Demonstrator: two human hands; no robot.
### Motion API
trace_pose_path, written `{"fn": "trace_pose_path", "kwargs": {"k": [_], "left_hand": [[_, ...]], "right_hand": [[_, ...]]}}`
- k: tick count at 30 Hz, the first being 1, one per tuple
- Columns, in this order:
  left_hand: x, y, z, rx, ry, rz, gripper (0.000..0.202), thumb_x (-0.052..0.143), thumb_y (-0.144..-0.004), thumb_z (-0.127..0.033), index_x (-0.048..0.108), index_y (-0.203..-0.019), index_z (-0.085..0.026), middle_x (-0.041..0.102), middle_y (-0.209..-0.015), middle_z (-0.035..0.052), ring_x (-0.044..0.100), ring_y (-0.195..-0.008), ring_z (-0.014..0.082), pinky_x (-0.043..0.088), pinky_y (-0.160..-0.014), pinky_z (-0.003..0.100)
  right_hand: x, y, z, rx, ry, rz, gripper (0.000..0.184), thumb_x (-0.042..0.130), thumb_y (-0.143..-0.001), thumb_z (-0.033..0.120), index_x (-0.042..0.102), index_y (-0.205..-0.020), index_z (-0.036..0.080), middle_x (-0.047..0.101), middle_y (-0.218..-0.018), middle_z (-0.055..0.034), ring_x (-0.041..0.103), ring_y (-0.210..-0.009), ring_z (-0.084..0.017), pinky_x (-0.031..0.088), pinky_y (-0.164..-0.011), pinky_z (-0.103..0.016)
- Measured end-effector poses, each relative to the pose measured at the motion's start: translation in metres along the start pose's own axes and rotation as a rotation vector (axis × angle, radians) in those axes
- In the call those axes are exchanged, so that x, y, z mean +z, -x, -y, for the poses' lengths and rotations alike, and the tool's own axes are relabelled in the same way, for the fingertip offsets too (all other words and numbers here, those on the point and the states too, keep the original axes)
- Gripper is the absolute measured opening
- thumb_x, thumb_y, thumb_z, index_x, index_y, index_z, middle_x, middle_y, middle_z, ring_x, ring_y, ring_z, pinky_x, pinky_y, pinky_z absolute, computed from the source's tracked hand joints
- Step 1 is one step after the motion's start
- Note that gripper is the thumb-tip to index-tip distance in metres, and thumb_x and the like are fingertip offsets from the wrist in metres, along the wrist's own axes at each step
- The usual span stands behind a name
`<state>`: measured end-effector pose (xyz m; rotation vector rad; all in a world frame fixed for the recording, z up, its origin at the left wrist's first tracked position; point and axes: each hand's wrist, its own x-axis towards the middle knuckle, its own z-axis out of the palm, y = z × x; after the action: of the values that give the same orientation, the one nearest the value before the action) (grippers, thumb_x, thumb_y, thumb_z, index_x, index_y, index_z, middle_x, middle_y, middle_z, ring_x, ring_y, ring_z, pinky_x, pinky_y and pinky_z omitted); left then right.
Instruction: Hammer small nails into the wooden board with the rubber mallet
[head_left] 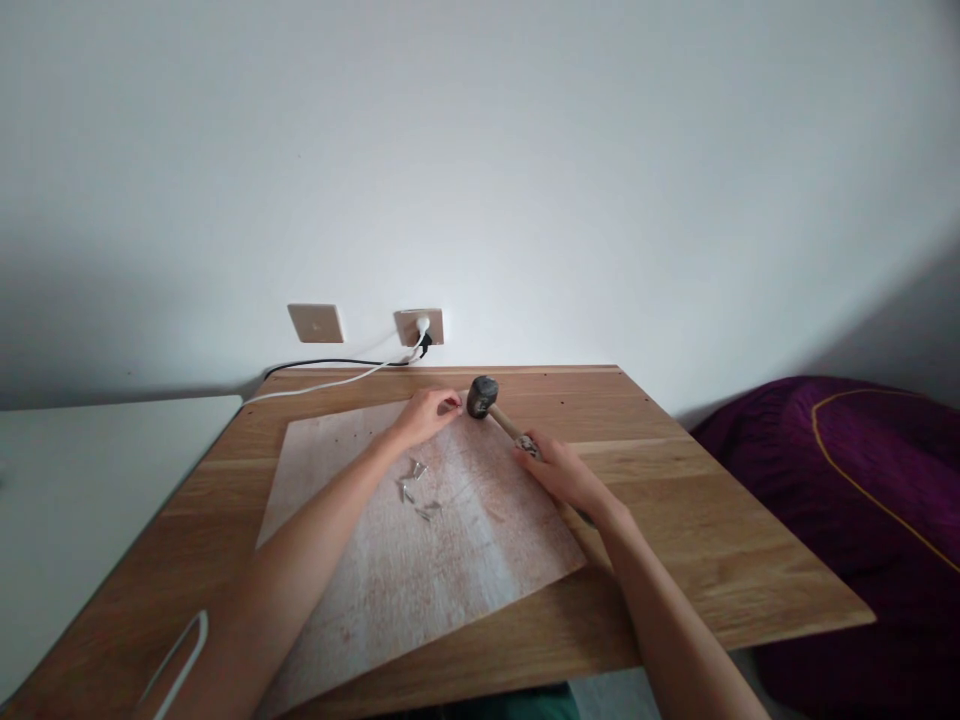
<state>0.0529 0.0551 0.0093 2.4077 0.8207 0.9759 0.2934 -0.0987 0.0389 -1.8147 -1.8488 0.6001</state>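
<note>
My right hand (559,468) is wrapped round the wooden handle of a mallet with a dark head (482,397). The mallet's head is just right of the fingertips of my left hand (427,416). Those fingers are pinched together over the far edge of a pale, wood-patterned board (420,570); anything between them is too small to make out. Several loose silvery nails (407,492) lie scattered on the board, to the right of my left forearm. A few small dark dots (355,436) show in a row on the board's far left part.
The board lies on a wooden tabletop (720,540) against a white wall. A white cable (330,385) and a black cable run from a wall socket (409,328) along the table's back left. A white surface (97,500) adjoins on the left. Purple fabric (817,480) bulges at right.
</note>
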Motion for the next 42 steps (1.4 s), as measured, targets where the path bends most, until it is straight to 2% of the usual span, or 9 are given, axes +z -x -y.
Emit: {"fn": "trace_pose_path", "kwargs": {"k": [5, 8, 12, 17, 24, 28, 32, 36, 42], "left_hand": [[0.001, -0.006, 0.004, -0.067, -0.011, 0.010, 0.007, 0.070, -0.087, -0.026, 0.072, -0.089, -0.020, 0.078, -0.103, 0.0056, 0.071, -0.103, 0.0241, 0.050, -0.098, 0.037], [0.002, -0.009, 0.006, -0.095, 0.003, 0.010, 0.006, 0.074, -0.083, -0.025, 0.073, -0.087, -0.021, 0.077, -0.115, 0.0069, 0.068, -0.115, 0.0264, 0.048, -0.104, 0.041], [0.013, -0.016, 0.004, -0.094, 0.125, 0.051, 0.008, 0.074, -0.084, -0.027, 0.075, -0.088, -0.020, 0.080, -0.105, 0.0057, 0.073, -0.105, 0.0251, 0.051, -0.099, 0.036], [0.033, -0.031, -0.005, -0.022, 0.088, 0.076, 0.004, 0.075, -0.083, -0.022, 0.077, -0.086, -0.020, 0.080, -0.096, 0.0035, 0.074, -0.096, 0.0224, 0.051, -0.092, 0.031], [0.038, -0.038, -0.009, 0.024, 0.108, 0.111, 0.005, 0.076, -0.083, -0.022, 0.078, -0.087, -0.020, 0.079, -0.093, 0.0039, 0.073, -0.091, 0.0209, 0.052, -0.088, 0.030], [0.050, -0.041, -0.014, -0.003, 0.184, 0.143, 0.007, 0.075, -0.084, -0.023, 0.079, -0.089, -0.019, 0.081, -0.093, 0.0044, 0.074, -0.090, 0.0219, 0.052, -0.087, 0.031], [0.060, -0.039, -0.022, 0.037, 0.166, 0.153, 0.010, 0.073, -0.086, -0.022, 0.080, -0.094, -0.021, 0.080, -0.099, 0.0050, 0.072, -0.096, 0.0228, 0.051, -0.090, 0.033], [0.059, -0.035, -0.028, 0.088, 0.078, 0.132, 0.010, 0.074, -0.085, -0.020, 0.080, -0.093, -0.022, 0.080, -0.097, 0.0047, 0.070, -0.097, 0.0234, 0.050, -0.091, 0.034], [0.051, -0.032, -0.038, 0.148, 0.037, 0.126, 0.017, 0.071, -0.085, -0.011, 0.081, -0.093, -0.023, 0.079, -0.089, 0.0029, 0.069, -0.089, 0.0211, 0.050, -0.087, 0.032]], "right_hand": [[-0.005, 0.003, 0.000, -0.004, -0.067, 0.020, 0.013, 0.057, -0.093, 0.032, 0.061, -0.087, 0.021, 0.068, -0.079, -0.0046, 0.064, -0.076, -0.021, 0.040, -0.064, -0.026], [-0.010, 0.007, -0.002, 0.015, -0.142, 0.042, 0.016, 0.058, -0.092, 0.035, 0.063, -0.097, 0.021, 0.063, -0.068, -0.0001, 0.061, -0.062, -0.017, 0.041, -0.056, -0.025], [-0.015, 0.008, -0.006, 0.059, -0.236, 0.032, 0.027, 0.055, -0.092, 0.042, 0.060, -0.108, 0.020, 0.053, -0.059, 0.0065, 0.050, -0.042, -0.012, 0.039, -0.044, -0.023], [-0.020, 0.008, -0.012, 0.115, -0.295, -0.052, 0.032, 0.049, -0.094, 0.051, 0.055, -0.106, 0.021, 0.045, -0.059, 0.0090, 0.045, -0.039, -0.010, 0.036, -0.037, -0.021], [-0.016, 0.004, -0.021, 0.139, -0.232, -0.063, 0.022, 0.052, -0.094, 0.041, 0.058, -0.098, 0.021, 0.050, -0.057, 0.0070, 0.047, -0.040, -0.011, 0.036, -0.039, -0.021], [-0.018, 0.004, -0.022, 0.137, -0.189, -0.060, 0.017, 0.055, -0.093, 0.036, 0.061, -0.096, 0.021, 0.053, -0.059, 0.0053, 0.052, -0.046, -0.012, 0.037, -0.044, -0.020], [-0.022, 0.003, -0.023, 0.154, -0.176, -0.066, 0.021, 0.052, -0.094, 0.036, 0.063, -0.101, 0.020, 0.053, -0.058, 0.0053, 0.052, -0.045, -0.013, 0.038, -0.046, -0.022], [-0.028, 0.007, -0.024, 0.162, -0.171, -0.064, 0.023, 0.050, -0.094, 0.037, 0.062, -0.104, 0.019, 0.052, -0.060, 0.0059, 0.048, -0.041, -0.012, 0.038, -0.044, -0.022], [-0.041, 0.032, -0.027, 0.178, -0.135, -0.014, 0.027, 0.049, -0.095, 0.044, 0.059, -0.101, 0.020, 0.051, -0.061, 0.0064, 0.043, -0.037, -0.010, 0.032, -0.035, -0.020]]}}
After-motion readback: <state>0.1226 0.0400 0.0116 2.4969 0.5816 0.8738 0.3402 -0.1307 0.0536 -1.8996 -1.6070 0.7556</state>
